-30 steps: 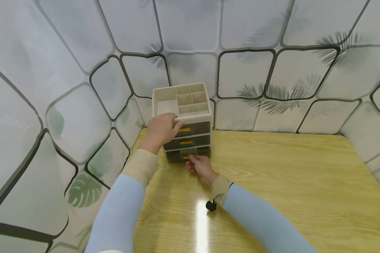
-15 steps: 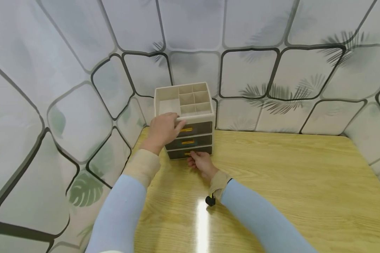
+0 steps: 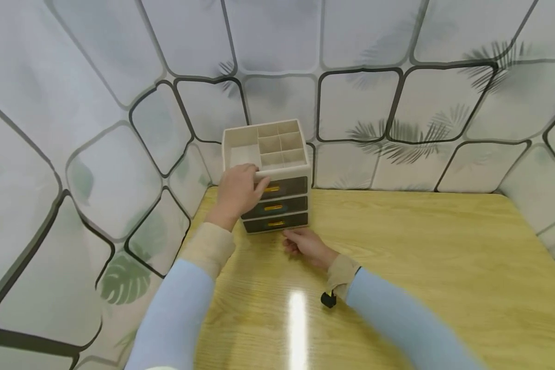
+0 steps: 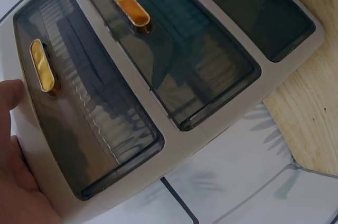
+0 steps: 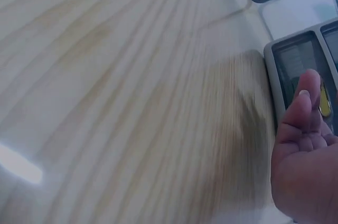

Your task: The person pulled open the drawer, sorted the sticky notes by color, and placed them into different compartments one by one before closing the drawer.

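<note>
A small white drawer organizer (image 3: pixel 300 170) with three dark see-through drawers stands at the back of the table. All three drawers are closed flush, each with a gold handle. My left hand (image 3: pixel 237 192) grips its top front edge, fingers over the rim and thumb down the front beside the top drawer's handle (image 4: pixel 43 67). The right hand (image 3: pixel 309 247) is just below and in front of the bottom drawer (image 3: pixel 259 224), fingers loosely curled and holding nothing. In the right wrist view, the right hand's fingertips (image 5: pixel 309 84) overlap a drawer front, apart from the handle (image 5: pixel 324 99).
The organizer's top has one large compartment (image 3: pixel 245 154) and several small ones. Patterned cloth walls (image 3: pixel 351 103) rise behind and to the left of the wooden table (image 3: pixel 411 246). A small black object (image 3: pixel 328 299) hangs at the right cuff.
The bottom drawer has slid in from slightly pulled out to closed. My right hand has let go of its handle and moved a little right and down. The left hand keeps its grip.
</note>
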Tool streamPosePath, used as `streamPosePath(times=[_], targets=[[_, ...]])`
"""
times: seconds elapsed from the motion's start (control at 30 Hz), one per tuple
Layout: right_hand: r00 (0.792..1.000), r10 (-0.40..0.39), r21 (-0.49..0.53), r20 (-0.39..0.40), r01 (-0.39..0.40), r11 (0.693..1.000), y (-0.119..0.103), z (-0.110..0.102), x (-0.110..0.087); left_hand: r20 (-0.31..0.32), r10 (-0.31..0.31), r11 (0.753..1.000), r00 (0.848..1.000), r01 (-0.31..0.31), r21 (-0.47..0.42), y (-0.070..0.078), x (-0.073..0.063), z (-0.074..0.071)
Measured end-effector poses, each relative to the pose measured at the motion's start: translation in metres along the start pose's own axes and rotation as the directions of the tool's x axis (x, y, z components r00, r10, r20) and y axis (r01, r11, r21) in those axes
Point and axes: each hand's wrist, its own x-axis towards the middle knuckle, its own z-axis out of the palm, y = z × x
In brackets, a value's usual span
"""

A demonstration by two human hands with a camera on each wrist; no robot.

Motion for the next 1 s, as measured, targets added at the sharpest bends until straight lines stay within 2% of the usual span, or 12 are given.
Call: streamPosePath(times=[0.13, 0.23, 0.33, 0.43, 0.5, 0.6, 0.7, 0.77, 0.83, 0.9, 1.0], targets=[[0.998, 0.009, -0.095, 0.055, -0.004, 0.995, 0.008, -0.028, -0.019, -0.013, -0.015, 1.0, 1.0, 0.015, -0.015, -0.004, -0.004, -0.001], [0.999, 0.011, -0.13, 0.053, -0.005, 0.992, 0.015, -0.055, -0.035, -0.022, -0.035, 0.998, 0.999, 0.034, -0.045, -0.005, -0.009, -0.002], [1.0, 0.007, -0.147, 0.022, -0.004, 0.989, 0.02, -0.082, -0.055, -0.07, -0.037, 0.996, 0.997, 0.032, -0.083, -0.004, -0.017, 0.0], [0.999, -0.008, -0.167, -0.035, 0.002, 0.986, 0.019, -0.106, -0.079, -0.154, 0.005, 0.995, 0.988, -0.02, -0.099, -0.002, -0.026, 0.004], [0.998, -0.026, -0.199, -0.065, 0.013, 0.98, 0.016, -0.119, -0.096, -0.211, 0.051, 0.993, 0.976, -0.072, -0.09, -0.001, -0.034, 0.006], [0.993, -0.073, -0.298, -0.091, 0.043, 0.954, 0.007, -0.138, -0.121, -0.263, 0.119, 0.987, 0.957, -0.142, -0.07, -0.001, -0.046, 0.007], [0.986, -0.141, -0.421, -0.094, 0.089, 0.903, -0.004, -0.159, -0.145, -0.258, 0.171, 0.977, 0.951, -0.197, -0.077, 0.003, -0.058, 0.006], [0.977, -0.19, -0.508, -0.099, 0.114, 0.854, -0.012, -0.172, -0.16, -0.226, 0.193, 0.972, 0.955, -0.217, -0.085, 0.007, -0.066, 0.003], [0.963, -0.247, -0.613, -0.109, 0.13, 0.78, -0.02, -0.182, -0.173, -0.194, 0.217, 0.968, 0.957, -0.237, -0.085, 0.01, -0.075, 0.001], [0.944, -0.31, -0.707, -0.114, 0.142, 0.693, -0.026, -0.188, -0.185, -0.155, 0.238, 0.965, 0.959, -0.252, -0.074, 0.012, -0.084, -0.001], [0.917, -0.387, -0.801, -0.102, 0.155, 0.579, -0.03, -0.189, -0.199, -0.106, 0.274, 0.958, 0.956, -0.281, -0.056, 0.014, -0.097, 0.0]])
